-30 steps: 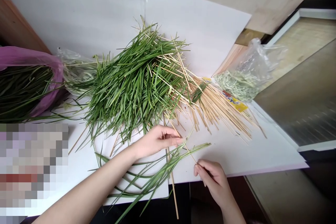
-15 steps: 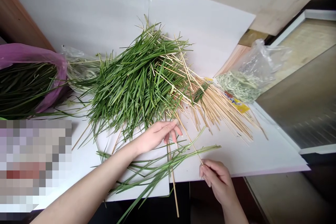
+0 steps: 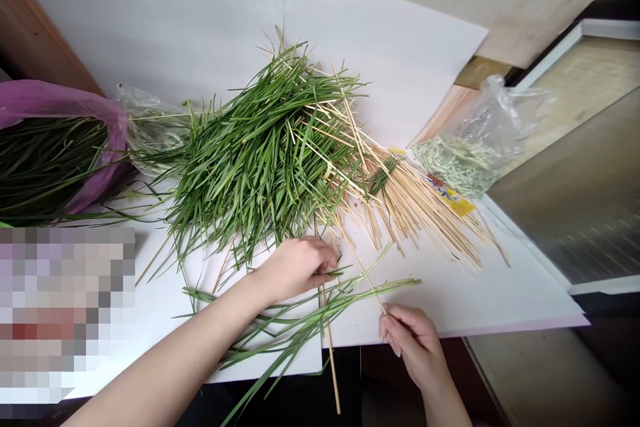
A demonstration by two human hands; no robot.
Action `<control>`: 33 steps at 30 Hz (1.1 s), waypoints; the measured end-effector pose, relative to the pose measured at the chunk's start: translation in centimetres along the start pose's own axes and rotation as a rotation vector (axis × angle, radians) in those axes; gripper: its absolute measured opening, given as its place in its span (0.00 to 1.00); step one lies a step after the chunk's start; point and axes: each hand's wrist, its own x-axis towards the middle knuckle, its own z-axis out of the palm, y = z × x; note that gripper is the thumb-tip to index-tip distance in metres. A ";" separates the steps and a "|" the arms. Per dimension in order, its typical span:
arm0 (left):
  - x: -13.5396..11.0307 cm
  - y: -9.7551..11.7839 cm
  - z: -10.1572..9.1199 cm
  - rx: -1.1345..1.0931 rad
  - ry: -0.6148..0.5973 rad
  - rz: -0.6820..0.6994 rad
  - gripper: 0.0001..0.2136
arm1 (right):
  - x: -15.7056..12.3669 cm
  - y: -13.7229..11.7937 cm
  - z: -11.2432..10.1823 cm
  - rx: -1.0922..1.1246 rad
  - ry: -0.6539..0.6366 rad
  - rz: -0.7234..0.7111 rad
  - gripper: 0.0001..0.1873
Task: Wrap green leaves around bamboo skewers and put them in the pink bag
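My right hand, low on the right, pinches the lower end of a thin bamboo skewer. That skewer slants up and left towards the pile. My left hand is bent down over several loose garlic chives at the table's front. Its fingers are curled together at the tip of a green chive leaf; the grip itself is partly hidden. Another, thicker wooden stick lies under the loose chives and juts past the front edge. Behind my left hand rises a big heap of garlic chives mixed with skewers.
A fan of bamboo skewers spreads on the right. Behind it stands a clear plastic bag with pale green contents. On the left are a pink bag of long green leaves and another clear bag. White board covers the table.
My left hand has come down from beside the skewer's upper part to the loose chives, and its fingers have curled in. My right hand stays put with the skewer.
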 end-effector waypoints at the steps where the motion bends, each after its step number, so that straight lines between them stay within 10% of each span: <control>1: 0.0 0.1 0.0 0.008 -0.008 -0.004 0.04 | 0.0 0.0 0.0 0.002 -0.002 -0.003 0.22; 15: 0.6 0.1 -0.9 -0.837 0.205 -0.311 0.09 | -0.1 0.2 -0.1 0.000 -0.008 -0.022 0.21; 33: 0.7 0.3 -1.2 -1.047 0.306 -0.400 0.14 | -0.1 0.2 -0.1 0.006 -0.001 -0.008 0.21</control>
